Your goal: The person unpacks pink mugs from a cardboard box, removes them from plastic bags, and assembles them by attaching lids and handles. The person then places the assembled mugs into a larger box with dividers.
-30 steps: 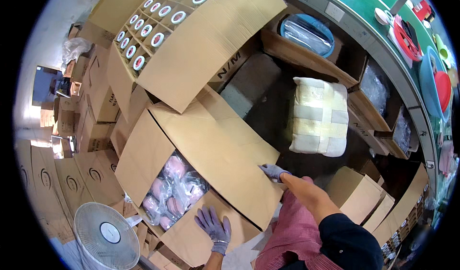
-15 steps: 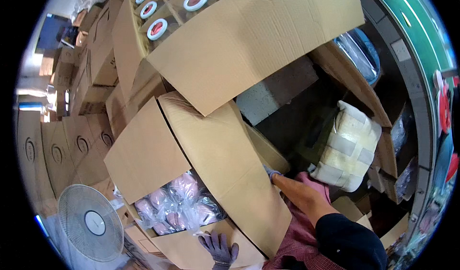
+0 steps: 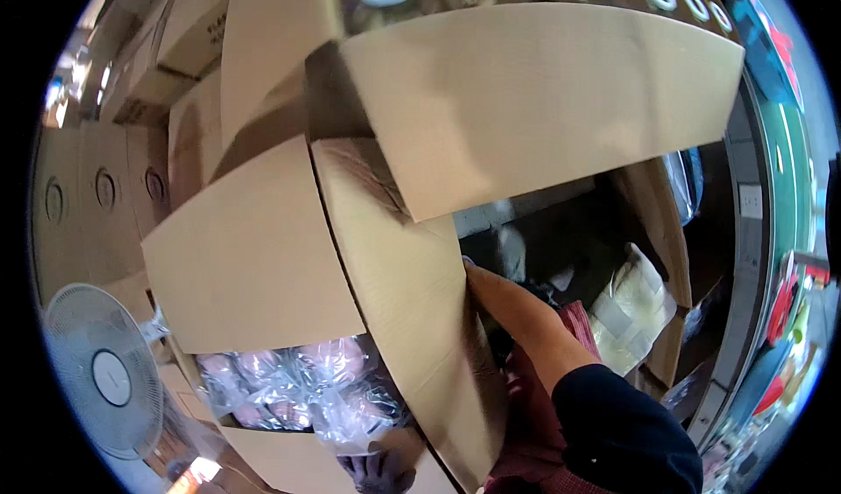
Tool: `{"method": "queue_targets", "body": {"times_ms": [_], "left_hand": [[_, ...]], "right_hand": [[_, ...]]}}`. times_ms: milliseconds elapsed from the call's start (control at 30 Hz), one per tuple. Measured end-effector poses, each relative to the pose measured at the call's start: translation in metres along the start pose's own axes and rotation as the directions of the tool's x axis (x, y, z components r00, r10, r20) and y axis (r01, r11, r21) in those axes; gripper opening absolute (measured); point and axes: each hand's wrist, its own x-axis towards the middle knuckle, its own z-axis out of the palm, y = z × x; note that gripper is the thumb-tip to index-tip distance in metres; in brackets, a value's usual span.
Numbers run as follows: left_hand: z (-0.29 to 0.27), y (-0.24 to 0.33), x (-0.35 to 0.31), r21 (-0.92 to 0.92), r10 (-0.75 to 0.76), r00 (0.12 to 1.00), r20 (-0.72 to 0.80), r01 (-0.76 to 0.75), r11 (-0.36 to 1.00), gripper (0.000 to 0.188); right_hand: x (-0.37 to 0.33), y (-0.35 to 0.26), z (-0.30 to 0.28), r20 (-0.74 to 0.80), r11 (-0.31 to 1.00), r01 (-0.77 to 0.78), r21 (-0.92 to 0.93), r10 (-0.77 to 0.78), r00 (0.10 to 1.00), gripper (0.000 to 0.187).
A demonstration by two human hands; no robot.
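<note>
An open cardboard box (image 3: pixel 293 459) in front of me holds several pink rounded items in clear plastic bags (image 3: pixel 328 367). Its far flap (image 3: pixel 250 249) covers part of the contents, while the long right flap (image 3: pixel 407 310) stands folded outward. My left hand (image 3: pixel 378 472), in a grey glove, rests on the near flap beside the bags with its fingers spread. My right arm reaches along the outer side of the long flap. Only a bit of my right hand (image 3: pixel 468 264) shows at that flap's edge; its fingers are hidden behind the cardboard.
Beyond stands another open carton (image 3: pixel 552 100) with white-rimmed lids in dividers. A white fan (image 3: pixel 109 378) is at left, before stacked cartons (image 3: pixel 105 183). To the right lie a taped pale bundle (image 3: pixel 635 310) and a green-topped bench (image 3: pixel 793 179).
The view has shifted, bringing the far carton closer. My right hand has moved farther along the long flap's outer side and is more hidden. My left hand stays on the near flap.
</note>
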Motion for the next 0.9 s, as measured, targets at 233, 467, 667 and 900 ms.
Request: {"method": "queue_targets", "body": {"times_ms": [233,467,667,900], "left_hand": [[-0.012,-0.012,0.003,-0.032,-0.039,0.999,0.028,0.040,0.999,0.052],[-0.002,-0.009,-0.006,-0.014,-0.055,0.998,0.030,0.056,0.998,0.051],[0.005,-0.004,-0.026,0.005,-0.029,0.996,0.087,0.029,1.000,0.050],[-0.022,0.018,0.004,0.291,-0.208,0.946,0.248,0.132,0.948,0.056]], "right_hand": [[0.022,0.036,-0.011,0.186,0.983,0.124,-0.139,-0.097,0.978,0.056],[-0.009,0.081,-0.119,0.330,0.961,0.255,-0.110,-0.206,0.921,0.052],[-0.070,0.145,-0.251,0.397,0.954,0.292,-0.064,-0.244,0.885,0.048],[-0.091,0.167,-0.337,0.399,0.703,0.703,-0.105,-0.618,0.678,0.044]]}}
